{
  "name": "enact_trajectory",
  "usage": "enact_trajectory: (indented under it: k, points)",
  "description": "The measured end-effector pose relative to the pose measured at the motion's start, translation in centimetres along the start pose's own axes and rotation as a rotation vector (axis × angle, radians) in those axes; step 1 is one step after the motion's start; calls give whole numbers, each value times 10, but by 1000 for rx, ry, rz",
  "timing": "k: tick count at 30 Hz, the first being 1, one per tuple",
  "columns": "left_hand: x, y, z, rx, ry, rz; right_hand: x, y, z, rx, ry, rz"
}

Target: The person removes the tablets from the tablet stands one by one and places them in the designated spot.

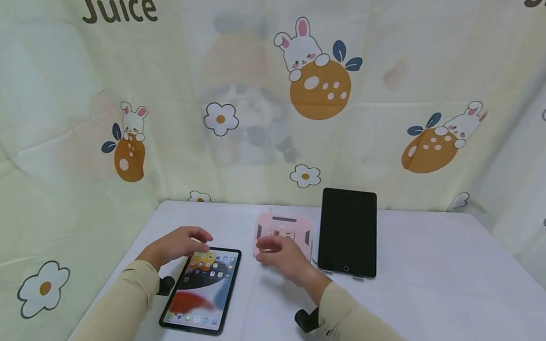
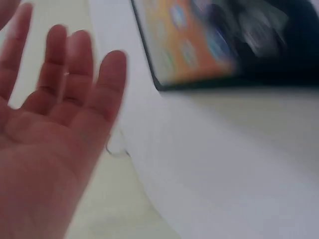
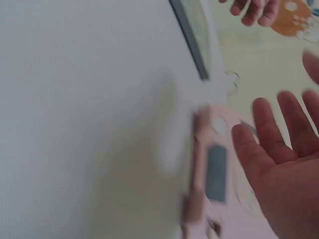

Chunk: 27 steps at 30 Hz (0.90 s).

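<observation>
A tablet with a lit home screen [image 1: 204, 293] lies on the white table. My left hand [image 1: 175, 247] hovers by its upper left corner, and the left wrist view shows that hand [image 2: 60, 119] with fingers spread, apart from the tablet [image 2: 192, 47]. My right hand [image 1: 286, 261] is over the near edge of a flat pink case [image 1: 263, 227] with dark grey bars. In the right wrist view the right hand [image 3: 289, 174] holds nothing, its fingers loosely extended near the pink case [image 3: 199, 164]. Whether it touches the case, I cannot tell.
Right of the pink case is a second tablet [image 1: 347, 233] with a dark screen; small pale tabs show under its lower edge. A printed curtain [image 1: 255, 186] hangs behind the white table [image 1: 433, 285]. Black wrist mounts [image 1: 306, 320] sit below both wrists.
</observation>
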State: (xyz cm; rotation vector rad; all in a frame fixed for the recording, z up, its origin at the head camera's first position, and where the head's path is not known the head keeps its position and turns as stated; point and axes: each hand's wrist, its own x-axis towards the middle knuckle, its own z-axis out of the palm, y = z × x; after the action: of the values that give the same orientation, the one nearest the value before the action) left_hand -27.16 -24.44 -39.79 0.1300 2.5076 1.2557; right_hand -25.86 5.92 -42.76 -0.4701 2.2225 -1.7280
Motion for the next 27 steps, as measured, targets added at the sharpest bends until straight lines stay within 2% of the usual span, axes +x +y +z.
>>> enact_trajectory:
  k: [4,8,12,17,20,27]
  points:
    - [10,17,12,-55,4,93,-16,0,-37,-17,-25,-3]
    - [20,37,27,-140,-7,147,-33,2,-73,-37,32,-4]
    - [34,57,47,-201,-7,144,-48,5,-103,-52,93,-39]
    - [52,82,73,-202,-15,136,-61,6,-132,-81,154,-73]
    - [62,94,86,-210,-35,147,-66,6,-149,-113,194,-69]
    - [80,122,117,-303,-85,174,-75,5,-184,-179,279,-38]
